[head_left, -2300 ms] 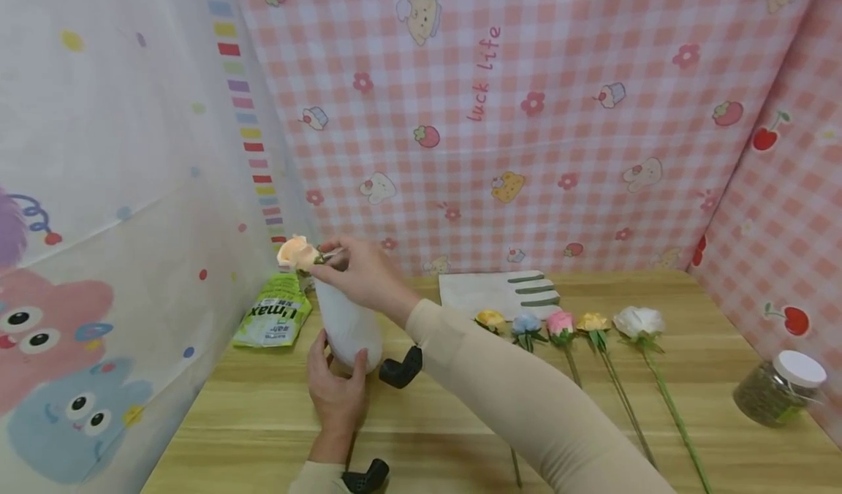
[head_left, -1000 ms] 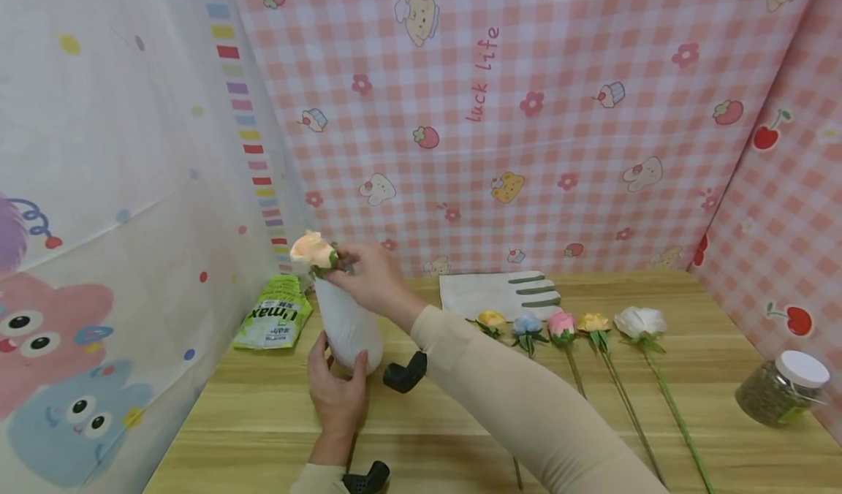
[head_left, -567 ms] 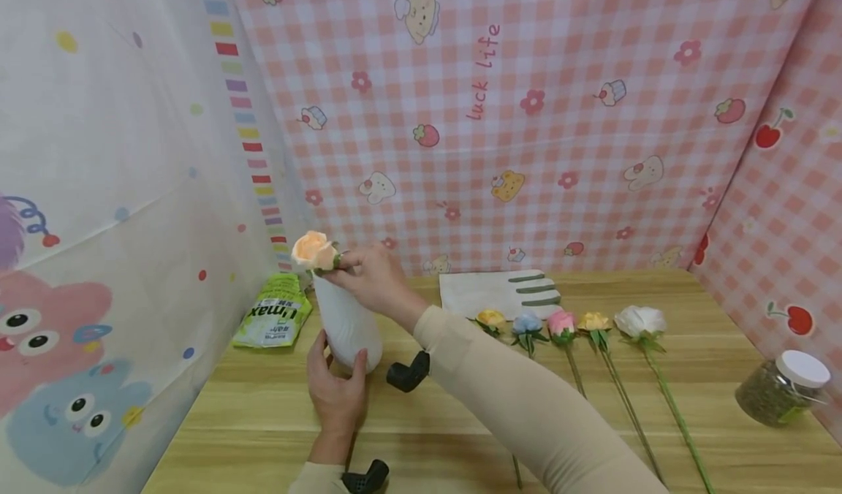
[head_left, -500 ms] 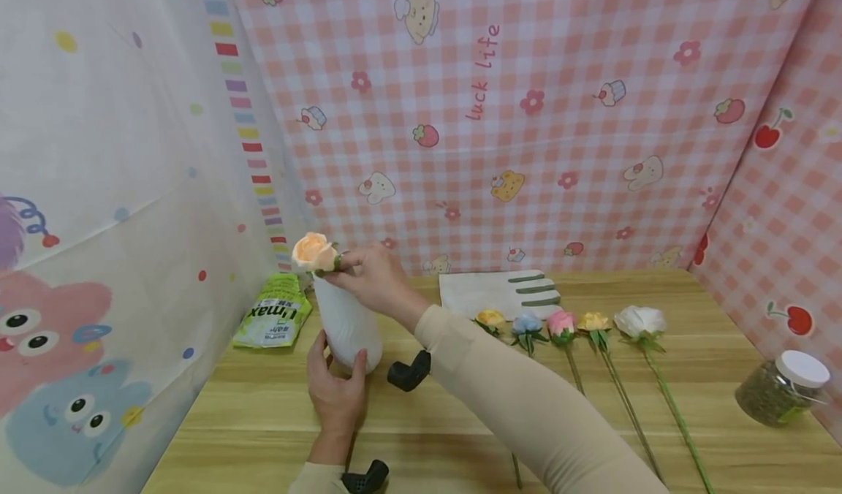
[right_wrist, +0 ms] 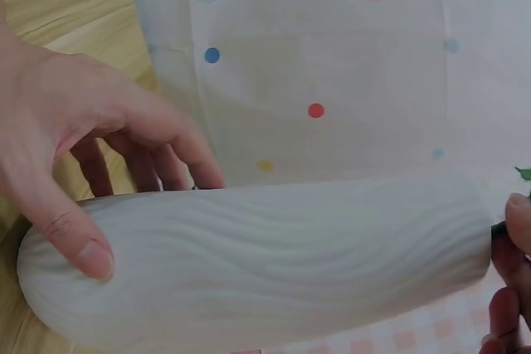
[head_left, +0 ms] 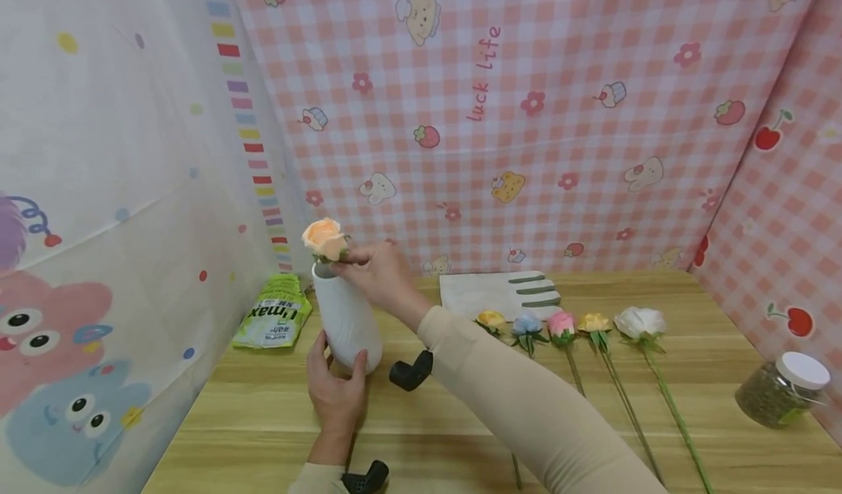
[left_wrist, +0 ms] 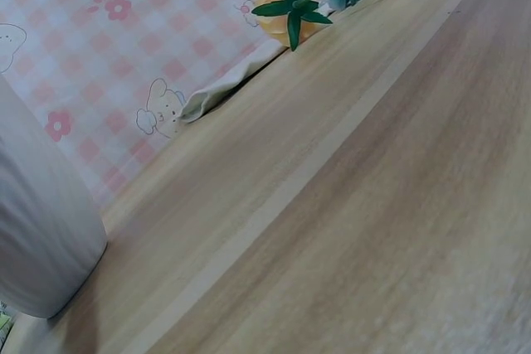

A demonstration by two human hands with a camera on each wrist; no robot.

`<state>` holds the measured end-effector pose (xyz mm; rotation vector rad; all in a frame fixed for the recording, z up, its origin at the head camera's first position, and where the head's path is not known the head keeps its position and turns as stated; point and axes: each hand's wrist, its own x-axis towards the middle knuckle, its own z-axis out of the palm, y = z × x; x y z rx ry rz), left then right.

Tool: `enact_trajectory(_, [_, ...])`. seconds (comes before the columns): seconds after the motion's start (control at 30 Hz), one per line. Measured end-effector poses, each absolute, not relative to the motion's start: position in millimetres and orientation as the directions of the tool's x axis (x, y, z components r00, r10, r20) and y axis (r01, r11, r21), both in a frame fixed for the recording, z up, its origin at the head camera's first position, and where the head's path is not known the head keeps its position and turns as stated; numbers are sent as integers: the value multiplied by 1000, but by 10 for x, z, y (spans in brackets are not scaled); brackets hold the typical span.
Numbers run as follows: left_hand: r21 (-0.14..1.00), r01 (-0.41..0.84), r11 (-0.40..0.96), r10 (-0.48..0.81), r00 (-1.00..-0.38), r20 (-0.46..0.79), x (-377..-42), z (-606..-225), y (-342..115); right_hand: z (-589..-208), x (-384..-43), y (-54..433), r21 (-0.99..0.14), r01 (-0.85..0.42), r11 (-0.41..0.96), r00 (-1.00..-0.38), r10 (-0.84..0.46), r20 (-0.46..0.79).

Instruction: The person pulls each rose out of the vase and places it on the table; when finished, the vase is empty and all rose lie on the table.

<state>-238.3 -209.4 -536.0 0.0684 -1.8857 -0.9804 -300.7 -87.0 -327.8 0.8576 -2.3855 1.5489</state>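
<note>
A white vase [head_left: 347, 318] with a wavy surface stands at the left of the table in the head view. My left hand [head_left: 337, 392] grips its lower part, thumb on one side and fingers on the other. Just above the mouth sits a peach rose [head_left: 324, 238], its head upright. My right hand [head_left: 381, 275] pinches the rose right under its bloom, at the vase rim. In the right wrist view, the fingertips [right_wrist: 518, 221] hold a dark stem at the mouth of the vase [right_wrist: 265, 263]. The stem's lower end is hidden.
Several artificial flowers lie in a row at right: yellow [head_left: 490, 320], blue [head_left: 526, 324], pink [head_left: 561, 324], another yellow [head_left: 594, 324] and white [head_left: 639, 324]. Behind them is a white glove [head_left: 480, 294]. A green packet [head_left: 273, 311] lies left of the vase; a lidded jar [head_left: 781, 390] stands far right.
The peach rose has gone from leaning left over the rim to standing more upright, shifting right and slightly up with my right hand. The vase mouth now shows. My left hand stays put.
</note>
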Motion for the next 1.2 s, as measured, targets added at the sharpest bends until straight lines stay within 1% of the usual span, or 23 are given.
enact_trajectory(0.2, [651,354,672,-439,-517,734,-2391,-5372,-2095,-3230,-3046,-789,-814,-525,250,-845,-266,463])
enact_trajectory(0.33, [656,345,671,-442,-524,728,-2382,-5362,-2095,-3172,-3061,-712,-810,-551,202,-829,-245,503])
enact_trajectory(0.43, [652,345,675,-442,-518,732,-2385,-5364,-2098,-3113,-3053,-668,-825,-540,164,-834,-232,500])
enact_trajectory(0.53, [647,350,677,-440,-512,738,-2386,-5363,-2102,-3041,-3047,-640,-867,-491,89,-861,-201,467])
enact_trajectory(0.67, [638,360,680,-439,-497,748,-2391,-5359,-2095,-2949,-3052,-570,-893,-448,-44,-878,-164,449])
enact_trajectory(0.73, [629,371,684,-436,-483,759,-2399,-5359,-2092,-2922,-3064,-510,-883,-458,-101,-873,-137,468])
enact_trajectory(0.97, [606,386,695,-420,-466,779,-2416,-5357,-2085,-2882,-3154,-201,-805,-562,-188,-821,8,571])
enact_trajectory(1.07, [599,388,701,-412,-465,783,-2413,-5358,-2087,-2887,-3189,-42,-792,-563,-235,-821,47,570])
enact_trajectory(1.2, [596,387,704,-410,-464,786,-2409,-5370,-2091,-2925,-3236,179,-793,-529,-301,-846,110,522])
